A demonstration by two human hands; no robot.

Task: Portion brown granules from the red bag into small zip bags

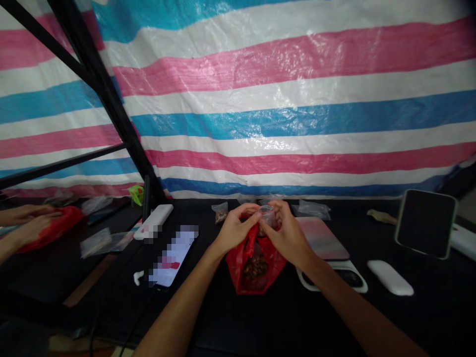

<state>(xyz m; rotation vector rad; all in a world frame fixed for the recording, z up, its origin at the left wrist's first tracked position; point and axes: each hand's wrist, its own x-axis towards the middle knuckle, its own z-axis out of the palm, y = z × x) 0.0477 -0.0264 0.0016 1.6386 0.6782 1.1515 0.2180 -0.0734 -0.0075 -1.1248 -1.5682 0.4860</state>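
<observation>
Right now, a left hand (236,229) and a right hand (287,234) close together above a red plastic bag (256,267), fingertips of both pinching a small clear plastic cup (266,215) from either side, grip firm and nearly shut around it. Contents of the cup too small to tell. Bag's upper edge bunched and rising toward both wrists, with brown pieces (255,267) heaped low inside it.

Just past the fingertips, a small clear bag of brown bits (220,212) and other clear bags (311,210) along the far edge of a black table (372,322), right against a pink, white and blue striped tarp (282,124). Close beside the right forearm, a pink mat (320,238). Farther right, a white oblong case (390,277) and a dark tablet (426,223). Well left of the left hand, a blurred phone (173,255) and a white power bank (153,221). Near the left edge of view, another person's hands (29,220) on a second red bag (55,228), well apart, beyond a black metal post (106,99).
</observation>
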